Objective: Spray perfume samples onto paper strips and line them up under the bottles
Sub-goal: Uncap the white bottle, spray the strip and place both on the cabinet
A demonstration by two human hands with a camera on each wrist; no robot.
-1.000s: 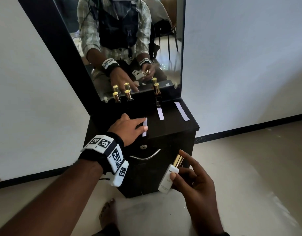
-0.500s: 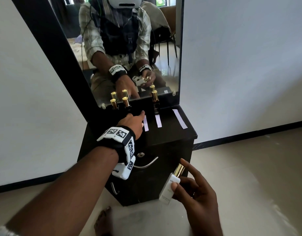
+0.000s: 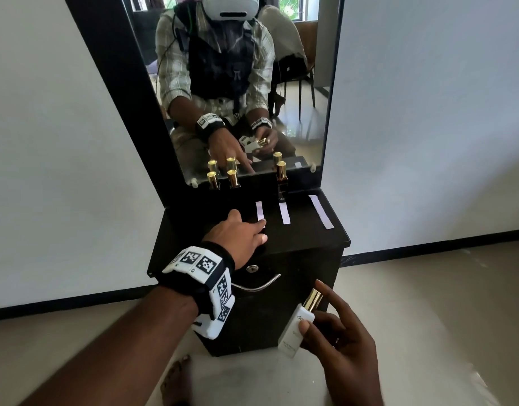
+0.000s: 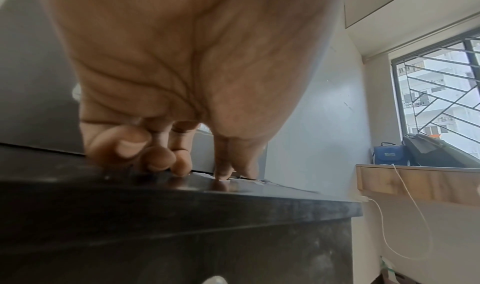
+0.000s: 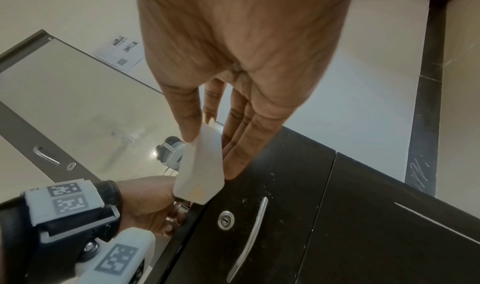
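From the head view, my left hand (image 3: pixel 240 234) lies flat on the black cabinet top (image 3: pixel 296 238) at centre frame, fingers straight, holding nothing. Its index fingertip touches the near end of the leftmost paper strip (image 3: pixel 259 211); whether it presses down I cannot tell. In the left wrist view the palm (image 4: pixel 182 63) fills most of the frame and the strip under the fingertips is only a pale sliver.

My right hand (image 3: pixel 340 344), lower right of the head view, holds the white perfume bottle (image 3: pixel 296 329) between thumb and fingers, gold cap (image 3: pixel 313 298) tilted up and away, in front of the cabinet door and off the top. Its label is partly covered by my thumb, so I cannot read it. In the right wrist view the bottle (image 5: pixel 201 165) shows mostly its base.

Two more strips lie on the top: a middle one (image 3: pixel 284 213) and a longer one (image 3: pixel 321 211) toward the right edge. At the back, just before the mirror (image 3: pixel 237 83), stand three dark bottles with gold caps: two at the left (image 3: pixel 213 180) (image 3: pixel 233 178) and one (image 3: pixel 281 183) just behind the middle strip. Their dark bodies merge with the cabinet, so their outlines are hard to make out.
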